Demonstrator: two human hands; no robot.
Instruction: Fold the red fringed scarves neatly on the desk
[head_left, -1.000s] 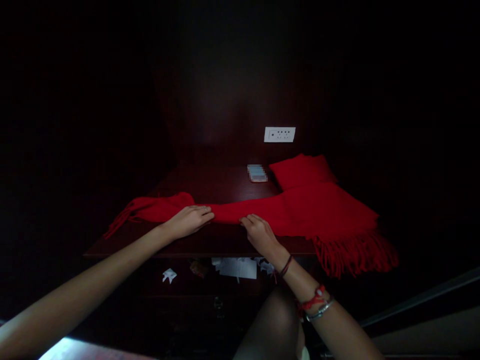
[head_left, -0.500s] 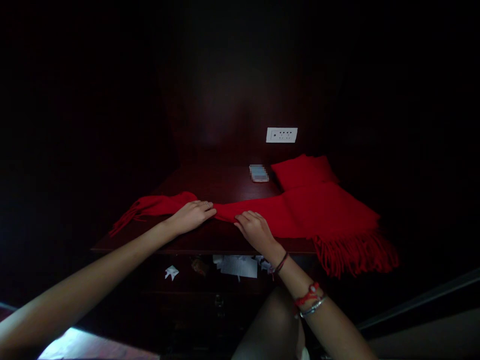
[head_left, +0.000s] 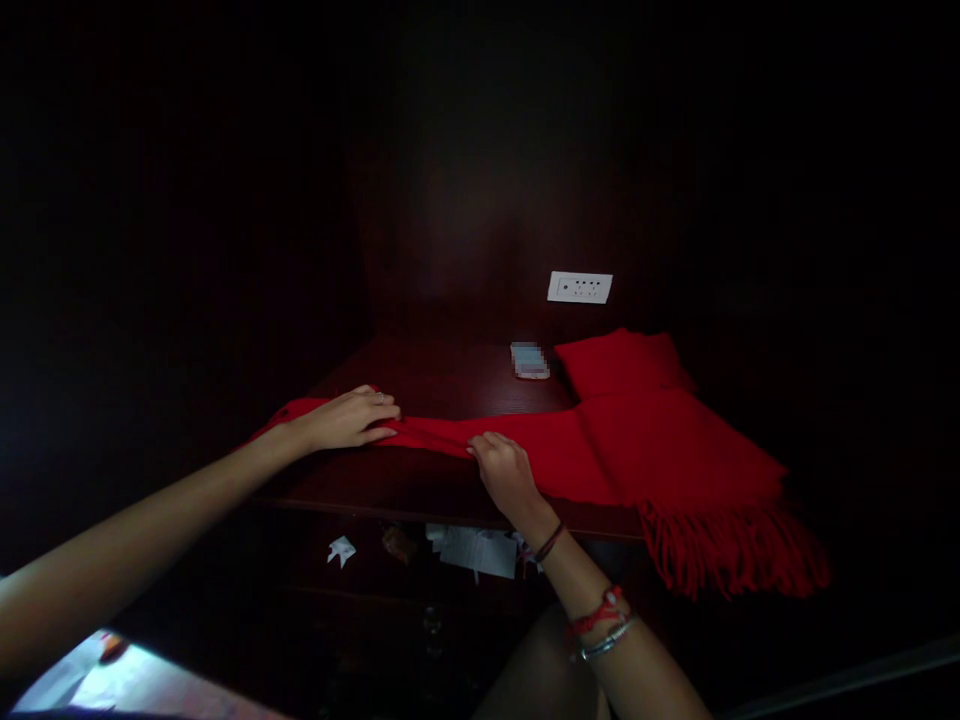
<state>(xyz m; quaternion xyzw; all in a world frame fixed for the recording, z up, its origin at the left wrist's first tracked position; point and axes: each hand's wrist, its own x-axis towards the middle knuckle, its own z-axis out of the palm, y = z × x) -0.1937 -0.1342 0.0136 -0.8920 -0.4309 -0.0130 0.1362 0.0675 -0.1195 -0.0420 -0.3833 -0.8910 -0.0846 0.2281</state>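
A long red scarf (head_left: 555, 450) with fringed ends lies across a dark wooden shelf (head_left: 420, 485). Its left stretch is narrow and bunched, while the right part spreads wide, with the fringe hanging past the front edge. My left hand (head_left: 352, 417) is closed over the narrow stretch, fingers and thumb around the cloth, and its forearm covers much of the left fringe. Nearer the middle, my right hand (head_left: 504, 475) pinches the scarf's front edge. Between the two hands the cloth runs in lengthwise creases.
A pixelated phone-like object (head_left: 529, 361) lies toward the back of the shelf. On the back wall is a white socket panel (head_left: 580, 288). Below, a lower compartment holds papers (head_left: 478, 552), a crumpled white piece (head_left: 341, 551) and a brownish item (head_left: 399, 545).
My left hand has slid left along the scarf, widening the space between my hands. My right hand stays at nearly the same spot on the cloth. The whole view has shifted slightly.
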